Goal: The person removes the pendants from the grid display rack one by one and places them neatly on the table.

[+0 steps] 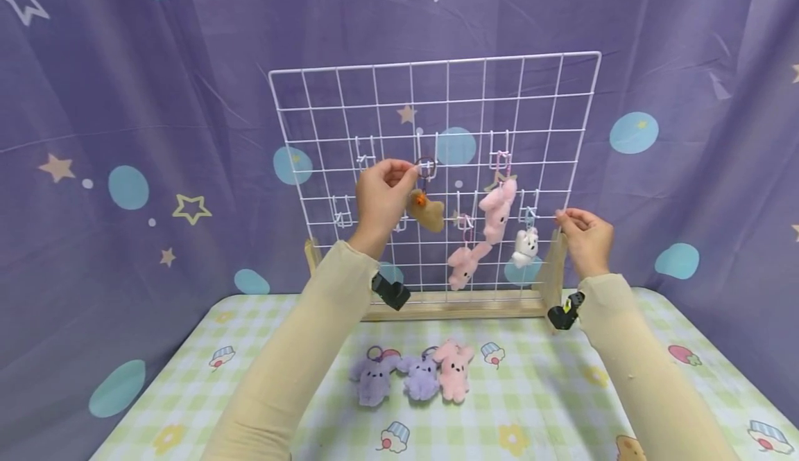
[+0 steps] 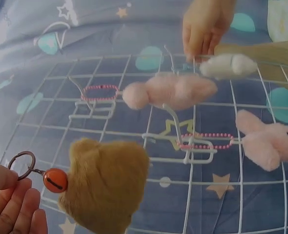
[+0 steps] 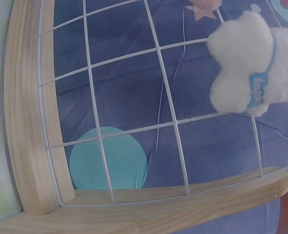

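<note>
My left hand (image 1: 382, 201) pinches the dark metal ring (image 2: 33, 162) of a brown plush keychain (image 1: 429, 214) with an orange bell (image 2: 55, 180). The plush hangs in front of the white wire grid (image 1: 437, 62), close to a hook near its middle; whether the ring touches that hook I cannot tell. At the grid's right side, my right hand (image 1: 588, 240) holds the edge wire above the wooden upright (image 1: 552, 267). A white plush keychain (image 1: 526, 247) hangs beside that hand. Two pink rabbit keychains (image 1: 497, 213) hang from hooks by pink bead chains (image 2: 206, 134).
Two purple plush keychains (image 1: 374, 381) and a pink one (image 1: 455, 374) lie on the checked tablecloth (image 1: 512, 405) before the stand. Bare hooks (image 1: 342, 218) stick out at the grid's left. A wooden base (image 1: 462, 306) carries the grid, and a purple curtain (image 1: 187, 87) hangs behind.
</note>
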{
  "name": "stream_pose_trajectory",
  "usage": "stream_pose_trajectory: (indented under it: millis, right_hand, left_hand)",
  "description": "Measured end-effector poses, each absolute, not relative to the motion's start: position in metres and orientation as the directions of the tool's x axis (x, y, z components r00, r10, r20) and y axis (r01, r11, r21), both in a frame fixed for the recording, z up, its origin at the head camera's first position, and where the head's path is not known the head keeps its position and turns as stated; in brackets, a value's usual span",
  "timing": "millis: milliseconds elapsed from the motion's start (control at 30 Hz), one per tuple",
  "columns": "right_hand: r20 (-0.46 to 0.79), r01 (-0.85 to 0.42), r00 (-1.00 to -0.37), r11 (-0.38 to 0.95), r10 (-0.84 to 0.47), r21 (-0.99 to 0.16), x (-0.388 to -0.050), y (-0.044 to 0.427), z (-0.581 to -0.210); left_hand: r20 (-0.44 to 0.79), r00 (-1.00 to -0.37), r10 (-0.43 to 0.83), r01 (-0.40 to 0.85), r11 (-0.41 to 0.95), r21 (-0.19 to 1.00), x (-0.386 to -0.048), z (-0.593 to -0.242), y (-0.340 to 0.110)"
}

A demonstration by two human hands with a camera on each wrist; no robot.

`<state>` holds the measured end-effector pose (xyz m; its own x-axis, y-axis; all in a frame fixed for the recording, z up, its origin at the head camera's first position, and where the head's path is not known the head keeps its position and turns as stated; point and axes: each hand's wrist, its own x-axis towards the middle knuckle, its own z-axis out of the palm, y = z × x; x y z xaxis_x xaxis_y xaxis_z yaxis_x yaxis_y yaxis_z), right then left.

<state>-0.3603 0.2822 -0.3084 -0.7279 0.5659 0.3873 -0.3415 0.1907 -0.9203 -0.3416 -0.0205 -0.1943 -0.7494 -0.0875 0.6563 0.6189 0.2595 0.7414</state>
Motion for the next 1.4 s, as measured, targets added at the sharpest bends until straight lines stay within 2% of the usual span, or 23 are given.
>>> stream_pose_trajectory:
  millis: [167,433,967,1133,1400]
  right_hand:
    - [0.395,-0.352,-0.725,0.19,0.564,-0.916,-0.361,0.282,-0.309]
    - [0.374,-0.349,-0.729,0.158,0.574,-0.924,-0.363,0.283,-0.308]
    - [0.381,-0.342,-0.729,0.179,0.569,-0.922,-0.362,0.283,-0.308]
    - [0.381,-0.342,-0.725,0.181,0.574,-0.922,-0.366,0.283,-0.31]
    - [0.387,-0.337,-0.726,0.197,0.569,-0.921,-0.364,0.283,-0.309]
  left_hand:
    - [0.681,-0.731,-0.047,0.656,0.227,0.72,-0.329,-0.199,-0.022]
    - [0.656,-0.751,0.071,0.658,0.169,0.734,-0.307,-0.214,-0.017]
    - [0.526,-0.8,0.289,0.571,0.093,0.816,-0.282,-0.281,0.002]
    - [0.494,-0.798,0.346,0.551,0.085,0.83,-0.276,-0.307,0.011]
    - [0.449,-0.771,0.451,0.526,0.055,0.849,-0.248,-0.317,0.021]
